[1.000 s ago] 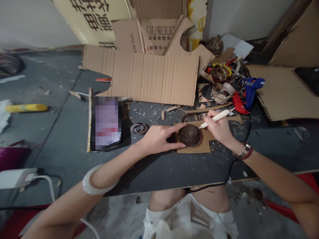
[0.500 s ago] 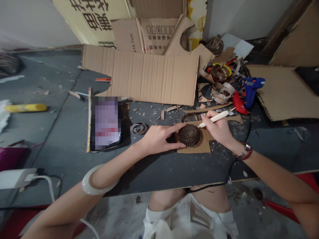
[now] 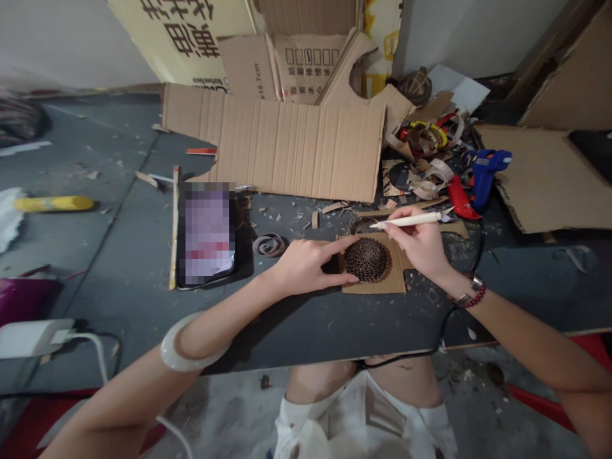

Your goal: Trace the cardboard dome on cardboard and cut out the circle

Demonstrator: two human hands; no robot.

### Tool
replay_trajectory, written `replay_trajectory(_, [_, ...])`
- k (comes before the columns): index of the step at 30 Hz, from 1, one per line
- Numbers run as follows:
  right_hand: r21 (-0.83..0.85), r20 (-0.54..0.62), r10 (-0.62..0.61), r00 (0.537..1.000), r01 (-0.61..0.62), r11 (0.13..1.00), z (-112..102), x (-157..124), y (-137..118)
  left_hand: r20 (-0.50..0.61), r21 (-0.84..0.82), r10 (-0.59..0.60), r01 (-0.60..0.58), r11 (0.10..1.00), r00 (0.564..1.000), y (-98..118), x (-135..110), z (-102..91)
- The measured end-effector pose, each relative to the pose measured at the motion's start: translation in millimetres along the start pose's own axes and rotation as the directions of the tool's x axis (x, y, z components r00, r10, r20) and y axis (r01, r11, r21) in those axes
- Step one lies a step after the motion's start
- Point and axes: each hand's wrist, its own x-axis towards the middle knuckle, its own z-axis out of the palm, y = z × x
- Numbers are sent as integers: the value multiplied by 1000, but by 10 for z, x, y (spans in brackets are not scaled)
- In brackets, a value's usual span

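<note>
My left hand [image 3: 318, 264] holds a round coil of brown corrugated cardboard [image 3: 367, 260] between thumb and forefinger, steadying it from its left side. The coil lies on a small cardboard piece [image 3: 396, 280] on the dark table. In the fingers of my right hand [image 3: 418, 241] is a slim white pen [image 3: 414, 220], held nearly level. Its left tip is above the coil's far edge, apart from it. Near my left hand lies a loose grey-brown paper roll [image 3: 268, 245].
A phone [image 3: 206, 236] lies left of my hands. Behind stands a large cardboard sheet [image 3: 301, 153]. A blue glue gun [image 3: 482, 169], a red-handled tool [image 3: 463, 199] and paper scraps [image 3: 433, 182] crowd the back right. A yellow-handled tool [image 3: 55, 203] and a white charger [image 3: 33, 338] are at left.
My right hand has lifted the pen's tip away from the coil's upper right edge, moving it up and left and turning the pen flatter. My left hand keeps its hold.
</note>
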Motion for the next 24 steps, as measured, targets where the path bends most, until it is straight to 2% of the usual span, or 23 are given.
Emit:
replay_trajectory(5, [80,95,43,995,-51,996,4,6,0,6,-6,-5,5,1000,1000,-3,3,4])
replay_trajectory(13, [-14,182,57,982,-56,998,2,18,54,-16,11,12,-12,1000,1000,-17,-3,17])
replay_trajectory(19, [-153,212,54,976,-21,988,-11,76,35,-8,13,7,-7,1000,1000,0,5,2])
replay_trajectory(24, [-138,207,38,978,-9,990,-10,91,9,-19,30,20,-20,999,1000,-2,1,2])
